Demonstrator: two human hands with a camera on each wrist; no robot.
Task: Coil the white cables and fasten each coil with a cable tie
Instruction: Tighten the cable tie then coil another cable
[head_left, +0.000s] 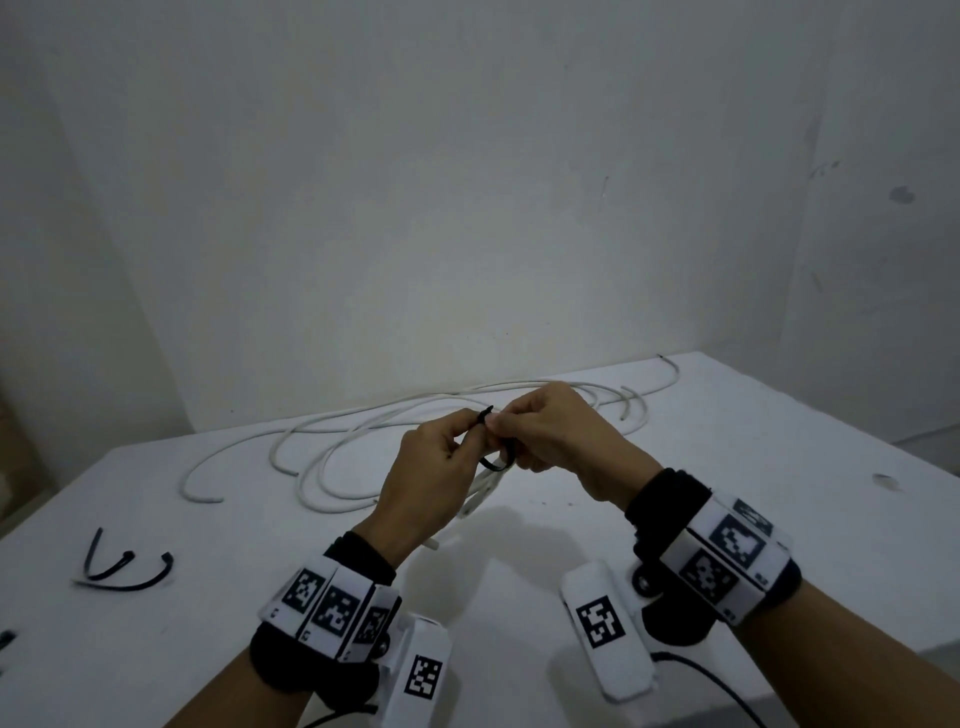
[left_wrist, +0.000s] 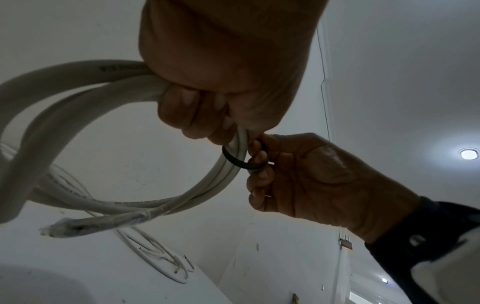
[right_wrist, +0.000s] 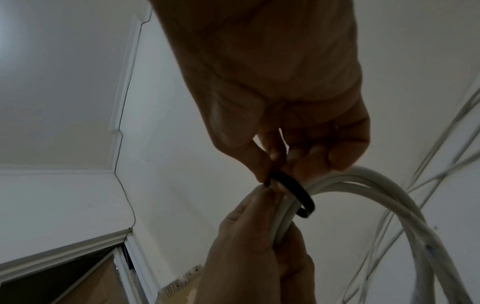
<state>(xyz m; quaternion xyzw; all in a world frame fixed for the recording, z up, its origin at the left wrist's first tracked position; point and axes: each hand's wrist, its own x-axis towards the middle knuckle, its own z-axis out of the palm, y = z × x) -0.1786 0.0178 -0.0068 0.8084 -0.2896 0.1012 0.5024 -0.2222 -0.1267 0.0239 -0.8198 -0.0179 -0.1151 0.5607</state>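
Note:
A coiled white cable hangs above the table, gripped in my left hand. A black cable tie loops around the coil's strands just past the left fingers. My right hand pinches the tie where its ends meet, fingertips against the left hand's. The tie's loop still stands loose around the coil. In the head view the tie shows between both hands, its tip sticking up; most of the coil is hidden under the left hand.
Several loose white cables sprawl over the far part of the white table. Two spare black cable ties lie at the left front. A wall stands right behind the table.

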